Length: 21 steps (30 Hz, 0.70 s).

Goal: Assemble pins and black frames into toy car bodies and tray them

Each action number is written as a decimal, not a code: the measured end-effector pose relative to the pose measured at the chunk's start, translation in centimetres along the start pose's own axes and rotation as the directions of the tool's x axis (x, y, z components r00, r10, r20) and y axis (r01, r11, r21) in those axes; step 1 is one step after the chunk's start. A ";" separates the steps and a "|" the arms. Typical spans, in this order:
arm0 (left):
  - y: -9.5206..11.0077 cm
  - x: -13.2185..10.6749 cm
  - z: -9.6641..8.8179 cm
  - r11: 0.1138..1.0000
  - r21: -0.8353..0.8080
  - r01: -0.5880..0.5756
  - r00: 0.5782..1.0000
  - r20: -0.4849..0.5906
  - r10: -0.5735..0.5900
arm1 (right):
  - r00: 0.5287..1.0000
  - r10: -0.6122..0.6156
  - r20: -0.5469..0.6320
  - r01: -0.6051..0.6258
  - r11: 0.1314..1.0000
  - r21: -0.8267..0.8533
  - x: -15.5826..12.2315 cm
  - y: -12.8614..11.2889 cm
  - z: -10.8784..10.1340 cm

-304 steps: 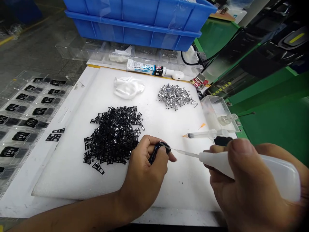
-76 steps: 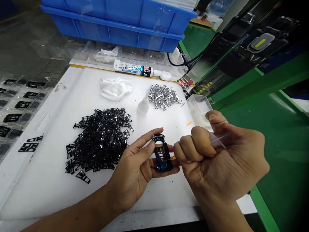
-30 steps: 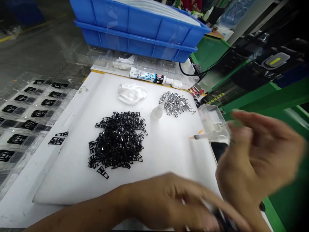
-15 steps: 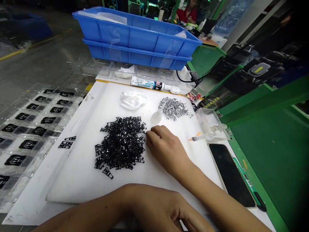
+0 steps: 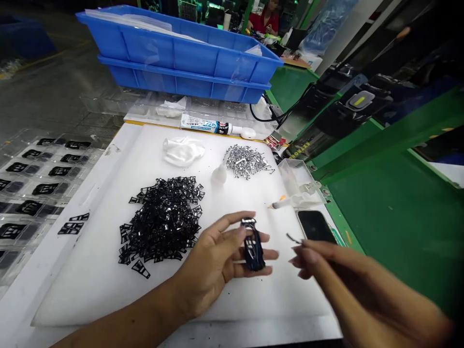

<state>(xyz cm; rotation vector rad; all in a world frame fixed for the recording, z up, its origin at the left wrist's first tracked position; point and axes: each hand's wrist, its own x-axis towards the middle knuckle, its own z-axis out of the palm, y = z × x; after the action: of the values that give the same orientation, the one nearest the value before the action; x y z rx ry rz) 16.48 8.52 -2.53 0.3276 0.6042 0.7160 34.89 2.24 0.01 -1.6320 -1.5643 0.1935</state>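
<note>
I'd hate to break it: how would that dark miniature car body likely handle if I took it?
The miniature car body is probably light, with openings through it. Its shiny finish may feel slippery. Being slim between those openings, it might snap if squeezed.

Bright white mat [image 5: 232,200], dim surrounding floor [image 5: 61,87]
</note>
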 end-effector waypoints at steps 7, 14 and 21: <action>0.2 0.3 -0.3 0.997 -0.069 -0.023 0.999 -0.050 0.019 | 0.925 -0.363 0.115 0.374 0.923 -0.088 -1.8 -0.2 3.2; 0.1 0.2 -0.3 0.996 -0.082 -0.026 0.999 -0.044 0.023 | 0.897 -0.416 0.151 0.430 0.899 -0.078 -1.4 -0.3 4.2; -0.2 0.2 -0.6 0.994 -0.094 -0.059 0.998 -0.036 0.056 | 0.896 -0.347 0.277 0.381 0.921 -0.078 -0.7 -0.1 3.3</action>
<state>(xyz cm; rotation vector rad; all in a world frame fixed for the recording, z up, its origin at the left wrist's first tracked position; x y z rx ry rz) 16.41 8.54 -3.18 0.2458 0.5919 0.8039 32.52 3.09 -2.32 -1.4166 -2.0933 0.1060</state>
